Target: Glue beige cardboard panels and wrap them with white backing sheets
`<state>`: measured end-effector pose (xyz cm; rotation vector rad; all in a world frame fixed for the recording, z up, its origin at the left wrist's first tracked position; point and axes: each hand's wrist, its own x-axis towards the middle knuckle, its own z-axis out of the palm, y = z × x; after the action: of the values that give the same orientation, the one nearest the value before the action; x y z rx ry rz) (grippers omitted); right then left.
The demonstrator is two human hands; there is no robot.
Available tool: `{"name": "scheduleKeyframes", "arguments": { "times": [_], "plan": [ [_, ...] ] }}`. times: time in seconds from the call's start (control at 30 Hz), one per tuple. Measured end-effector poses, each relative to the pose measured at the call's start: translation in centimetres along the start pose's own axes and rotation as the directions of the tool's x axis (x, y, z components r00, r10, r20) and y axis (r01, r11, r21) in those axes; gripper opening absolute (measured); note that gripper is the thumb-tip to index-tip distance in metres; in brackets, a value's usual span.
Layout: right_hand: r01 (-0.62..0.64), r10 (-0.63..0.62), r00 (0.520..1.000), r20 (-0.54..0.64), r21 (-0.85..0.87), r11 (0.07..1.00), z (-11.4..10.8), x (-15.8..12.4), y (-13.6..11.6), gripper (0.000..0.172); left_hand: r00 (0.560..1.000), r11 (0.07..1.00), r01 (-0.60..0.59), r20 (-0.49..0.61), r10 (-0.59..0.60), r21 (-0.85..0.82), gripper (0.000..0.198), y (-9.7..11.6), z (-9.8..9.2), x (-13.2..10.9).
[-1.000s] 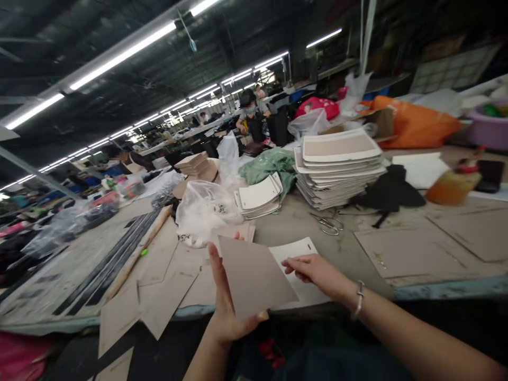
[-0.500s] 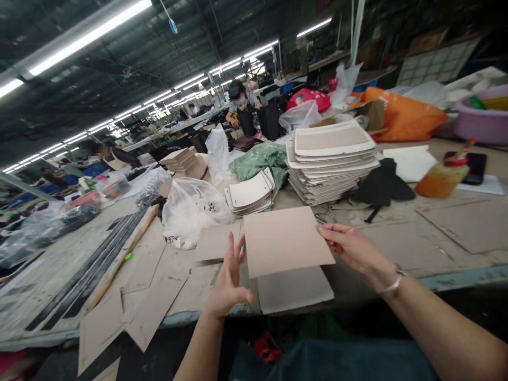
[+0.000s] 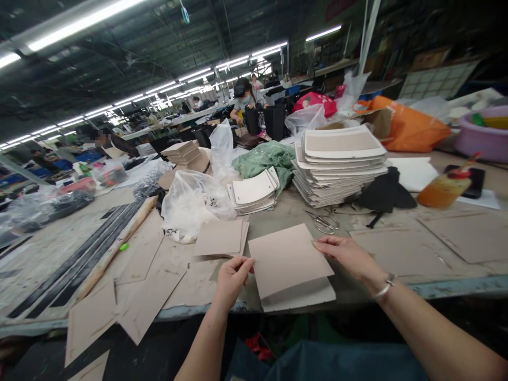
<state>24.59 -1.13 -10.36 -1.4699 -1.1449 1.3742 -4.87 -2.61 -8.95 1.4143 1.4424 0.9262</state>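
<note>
A tan cardboard sheet (image 3: 289,259) is held in front of me, slightly tilted, over a pale sheet (image 3: 305,297) at the table's front edge. My left hand (image 3: 234,280) pinches its left edge between thumb and fingers. On the opposite edge, my right hand (image 3: 349,259), with a bracelet at the wrist, grips the same sheet near its upper right corner. A small pile of tan cardboard pieces (image 3: 218,238) lies just beyond my left hand. Behind the held sheet rest metal scissors (image 3: 323,222).
A tall stack of white-edged boards (image 3: 341,164) stands behind, beside a smaller stack (image 3: 254,191). A white plastic bag (image 3: 194,203) and green plastic (image 3: 268,161) lie left of it. Rightward are a glue bottle (image 3: 446,188) and purple basin (image 3: 484,135). A person (image 3: 246,100) works farther back.
My left hand has closed from spread fingers onto the sheet's left edge. The sheet has come down closer to the pale one beneath. My right hand keeps its grip.
</note>
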Motion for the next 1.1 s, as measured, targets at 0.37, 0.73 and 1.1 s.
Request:
{"name": "scheduleKeyframes", "arguments": {
  "times": [0.37,0.73,1.1],
  "plan": [
    [0.087,-0.048,0.996,0.081,-0.600,0.795,-0.1,1.4,1.3,0.025,0.981,0.982,0.151,0.103,-0.163,0.109,0.035,-2.3,0.7,0.8],
    [0.037,0.009,0.998,0.066,-0.661,0.749,0.2,1.7,1.7,0.016,0.985,0.906,0.124,0.058,-0.161,0.406,0.030,-2.7,1.9,1.2],
    [-0.036,0.078,0.996,0.035,-0.664,0.747,0.2,2.2,1.7,0.027,0.994,0.811,0.057,0.044,-0.102,0.582,0.033,-3.5,2.6,1.8]
  ]
}}
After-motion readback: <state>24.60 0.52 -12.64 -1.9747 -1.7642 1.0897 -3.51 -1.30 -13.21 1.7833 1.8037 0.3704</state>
